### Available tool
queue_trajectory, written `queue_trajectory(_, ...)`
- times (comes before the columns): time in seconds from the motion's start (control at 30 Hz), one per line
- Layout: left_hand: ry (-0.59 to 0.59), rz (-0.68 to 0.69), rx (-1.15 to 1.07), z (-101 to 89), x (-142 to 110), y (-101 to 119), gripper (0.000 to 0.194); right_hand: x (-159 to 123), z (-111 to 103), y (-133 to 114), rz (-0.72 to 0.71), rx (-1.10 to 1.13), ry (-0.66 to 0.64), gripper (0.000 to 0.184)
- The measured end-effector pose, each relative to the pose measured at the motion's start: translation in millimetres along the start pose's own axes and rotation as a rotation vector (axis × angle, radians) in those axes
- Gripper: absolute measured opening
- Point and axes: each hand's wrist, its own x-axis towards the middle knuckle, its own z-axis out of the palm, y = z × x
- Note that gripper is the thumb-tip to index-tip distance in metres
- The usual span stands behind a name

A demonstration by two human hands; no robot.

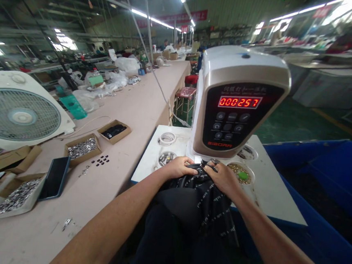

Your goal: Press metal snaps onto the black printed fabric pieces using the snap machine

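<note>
Both hands are at the foot of a white and gold button-fastening machine, whose red display reads 000257. My left hand is closed, pinching the edge of a black garment with small white lettering. On the other side of the machine's working point, my right hand grips the same edge between thumb and fingers. The garment hangs down from there over my lap. Exactly how the edge sits under the machine head is hidden by the hands and the dark cloth.
The machine's white table has round wells of small metal parts. On the long bench to the left are a fan, a phone, a box of metal fasteners and a box of black pieces. A blue bin stands right.
</note>
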Motion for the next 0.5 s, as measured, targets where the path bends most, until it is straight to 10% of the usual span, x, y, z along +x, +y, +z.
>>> queue_trajectory(0.5, 0.008, -0.006, -0.065, 0.4, 2.7, -5.8, 0.042, 2.6, 2.5, 3.7, 0.011, -0.048, -0.016, 0.032)
